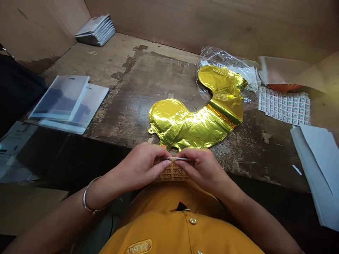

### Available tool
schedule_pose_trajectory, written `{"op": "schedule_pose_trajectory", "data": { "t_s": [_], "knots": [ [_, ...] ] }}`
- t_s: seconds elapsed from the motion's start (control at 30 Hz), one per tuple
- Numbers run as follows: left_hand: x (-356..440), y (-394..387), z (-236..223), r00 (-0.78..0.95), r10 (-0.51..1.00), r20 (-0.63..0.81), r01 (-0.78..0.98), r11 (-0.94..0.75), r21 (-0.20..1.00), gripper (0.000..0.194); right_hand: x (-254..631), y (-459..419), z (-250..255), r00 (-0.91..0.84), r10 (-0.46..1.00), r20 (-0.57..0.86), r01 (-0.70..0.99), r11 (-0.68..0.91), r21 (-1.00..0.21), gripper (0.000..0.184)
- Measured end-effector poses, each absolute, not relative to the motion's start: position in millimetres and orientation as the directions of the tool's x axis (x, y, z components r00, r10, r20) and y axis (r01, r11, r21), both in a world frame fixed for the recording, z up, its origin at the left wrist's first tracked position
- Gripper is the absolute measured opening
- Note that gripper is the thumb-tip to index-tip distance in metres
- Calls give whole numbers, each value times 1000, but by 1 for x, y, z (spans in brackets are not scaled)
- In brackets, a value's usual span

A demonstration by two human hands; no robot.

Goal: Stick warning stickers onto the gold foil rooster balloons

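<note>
A sheet of small printed stickers (pixel 173 173) hangs between my hands just in front of the table edge. The fingers of my left hand (pixel 144 164) are closed in a pinch at its top edge. Beside it, nearly touching, my right hand (pixel 202 164) pinches the same edge, where a thin white line shows. Beyond the fingers lies a flat gold foil balloon (pixel 190 125), curved and shiny, with small tabs at its near left end. My fingers partly hide the sheet and the balloon's nearest edge.
Clear plastic packaging (pixel 212 54) lies under the balloon's far end. On the right are more sticker sheets (pixel 286 106) and a stack of white paper (pixel 315 169). Clear sleeves (pixel 63 98) rest at left, and a stack of flat packets (pixel 96 30) stands in the back corner.
</note>
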State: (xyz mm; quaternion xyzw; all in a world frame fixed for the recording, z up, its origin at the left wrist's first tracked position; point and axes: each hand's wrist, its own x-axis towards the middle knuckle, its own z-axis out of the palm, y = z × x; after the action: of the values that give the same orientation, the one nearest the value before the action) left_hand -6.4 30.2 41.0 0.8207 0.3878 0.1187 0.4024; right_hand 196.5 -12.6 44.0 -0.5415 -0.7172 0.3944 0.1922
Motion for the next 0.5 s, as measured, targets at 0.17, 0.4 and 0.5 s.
{"op": "schedule_pose_trajectory", "data": {
  "t_s": [0.17,0.4,0.5],
  "knots": [
    [-18,35,42,551,761,-343,628,-107,771,18,208,-6,32,-266,907,-326,448,-183,-875,20],
    [-21,41,36,601,607,-520,478,249,842,23,207,-14,27,-291,895,-339,451,-184,-873,20],
    [-19,36,29,600,605,-524,441,297,847,23,206,-17,31,-293,918,-266,593,-43,-804,17]
  ]
}}
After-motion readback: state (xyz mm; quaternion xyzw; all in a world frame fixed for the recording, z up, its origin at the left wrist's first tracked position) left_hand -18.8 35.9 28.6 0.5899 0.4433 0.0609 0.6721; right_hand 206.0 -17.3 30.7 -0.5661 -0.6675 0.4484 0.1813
